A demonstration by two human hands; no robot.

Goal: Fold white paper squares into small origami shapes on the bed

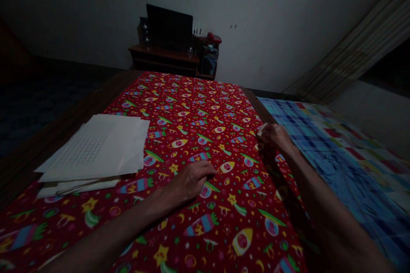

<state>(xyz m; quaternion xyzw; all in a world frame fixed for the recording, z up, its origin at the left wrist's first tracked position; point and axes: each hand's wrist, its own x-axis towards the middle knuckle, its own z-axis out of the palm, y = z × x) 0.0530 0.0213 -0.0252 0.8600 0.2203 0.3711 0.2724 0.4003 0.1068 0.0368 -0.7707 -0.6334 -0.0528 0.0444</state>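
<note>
We see the left hand (189,182) lying palm down near the middle of the red patterned sheet (195,123). Its forearm comes in from the near left. Its fingers (205,169) are stretched flat and slightly apart on the sheet, holding nothing. The right hand (276,135) reaches further out along the sheet's right edge, the arm running straight from the near right corner. Its fingers (263,129) are drawn close together on that edge, where a small pale bit shows at their tips; we cannot tell what it is.

The sheet covers most of the dark wooden surface (67,121), from the near edge to the far end. On its left part, well apart from both hands, lies a loose stack of white papers (96,149). To the right, below the surface, a blue chequered mat (336,153) spreads over the floor. Far off against the wall stands a low cabinet (166,57) with a dark screen (169,27) on it. Nothing lies between the two hands.
</note>
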